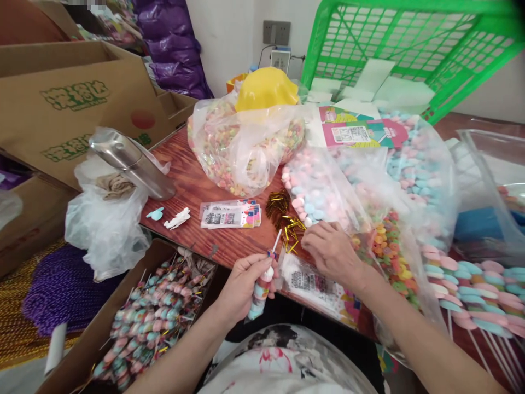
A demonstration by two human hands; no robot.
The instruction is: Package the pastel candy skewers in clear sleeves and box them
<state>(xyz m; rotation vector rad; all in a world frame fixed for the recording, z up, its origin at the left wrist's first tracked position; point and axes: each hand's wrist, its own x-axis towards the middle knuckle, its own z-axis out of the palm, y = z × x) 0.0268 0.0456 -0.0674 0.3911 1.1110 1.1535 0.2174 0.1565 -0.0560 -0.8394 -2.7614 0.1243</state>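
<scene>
My left hand [246,284] is closed around a wrapped marshmallow skewer [266,276], its white stick pointing up and away from me. The wrapper's gathered neck sits by my thumb. Beside a pile of gold twist ties [290,230], my right hand [334,254] has its fingers curled together; whatever they may pinch is hidden. Below that hand lies a stack of clear printed wrappers [305,279]. Another stack of printed wrappers [229,214] rests farther left on the wooden table [184,169].
At left stand a steel flask [131,164] and a white plastic bag [118,224]. An open box of finished skewers [159,317] sits below the table edge. Bags of ring candy [246,148] and marshmallows [315,191] fill the back. Unwrapped skewers [479,284] lie right, a green crate [315,49] behind.
</scene>
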